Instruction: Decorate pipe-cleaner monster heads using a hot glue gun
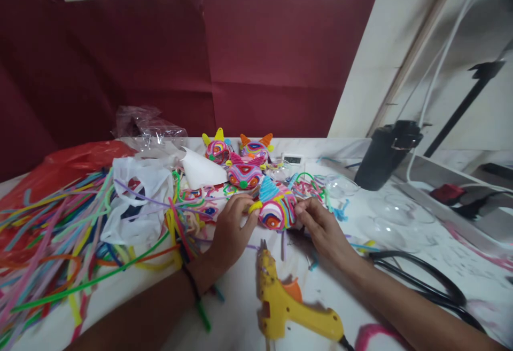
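A round ball covered in coiled pipe cleaners (276, 209), pink, blue and yellow, rests on the white table (401, 265) between my hands. My left hand (231, 226) presses a small yellow horn piece (254, 207) against its left side. On the ball's right side, my right hand (320, 227) grips it with the fingertips. A yellow hot glue gun (286, 300) lies on the table just in front of both hands, nozzle toward the ball.
Three finished horned pipe-cleaner balls (244, 173) sit behind. A big heap of loose pipe cleaners (60, 244) and plastic bags (136, 196) fill the left. Clear plastic half-spheres (401, 217), a black cable (420, 279) and a black cup-like object (385, 153) lie right.
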`<state>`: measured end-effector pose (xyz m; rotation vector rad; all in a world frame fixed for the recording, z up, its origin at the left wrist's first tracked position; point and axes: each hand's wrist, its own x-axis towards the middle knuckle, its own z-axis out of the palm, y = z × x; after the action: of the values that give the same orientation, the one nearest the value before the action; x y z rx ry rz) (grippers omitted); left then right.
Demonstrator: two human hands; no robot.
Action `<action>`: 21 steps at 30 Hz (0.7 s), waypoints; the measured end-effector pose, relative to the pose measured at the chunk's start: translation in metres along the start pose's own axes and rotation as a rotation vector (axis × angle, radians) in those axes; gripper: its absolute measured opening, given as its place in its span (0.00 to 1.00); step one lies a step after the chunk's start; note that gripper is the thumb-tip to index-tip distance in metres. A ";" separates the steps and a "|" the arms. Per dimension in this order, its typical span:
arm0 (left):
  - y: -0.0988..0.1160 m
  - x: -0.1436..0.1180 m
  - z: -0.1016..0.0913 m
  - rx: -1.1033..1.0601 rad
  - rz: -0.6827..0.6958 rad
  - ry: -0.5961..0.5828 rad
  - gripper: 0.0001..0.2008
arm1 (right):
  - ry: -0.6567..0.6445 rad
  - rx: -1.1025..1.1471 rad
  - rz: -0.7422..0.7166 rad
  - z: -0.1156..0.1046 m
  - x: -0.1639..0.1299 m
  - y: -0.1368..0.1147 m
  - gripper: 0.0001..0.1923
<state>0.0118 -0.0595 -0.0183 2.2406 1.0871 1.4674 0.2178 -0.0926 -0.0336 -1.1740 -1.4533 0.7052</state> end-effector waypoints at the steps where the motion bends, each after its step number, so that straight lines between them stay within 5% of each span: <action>1: 0.000 0.000 0.000 -0.001 -0.002 -0.001 0.04 | -0.001 0.003 0.000 0.000 0.000 0.001 0.18; 7: -0.004 -0.002 0.001 0.008 -0.039 -0.019 0.07 | 0.018 0.009 -0.022 -0.005 0.003 -0.003 0.16; 11: -0.006 -0.002 0.002 0.013 -0.040 -0.004 0.09 | 0.070 -0.198 -0.213 -0.013 -0.007 -0.033 0.09; 17: -0.008 -0.002 0.004 0.006 -0.035 0.003 0.08 | -0.657 -0.627 -0.706 -0.023 -0.030 -0.067 0.09; 21: -0.010 -0.002 0.005 -0.007 -0.032 -0.002 0.09 | -0.605 -0.716 -0.592 -0.037 -0.040 -0.055 0.09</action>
<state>0.0115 -0.0528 -0.0278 2.2087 1.1110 1.4541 0.2347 -0.1549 0.0103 -0.9699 -2.5595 0.0957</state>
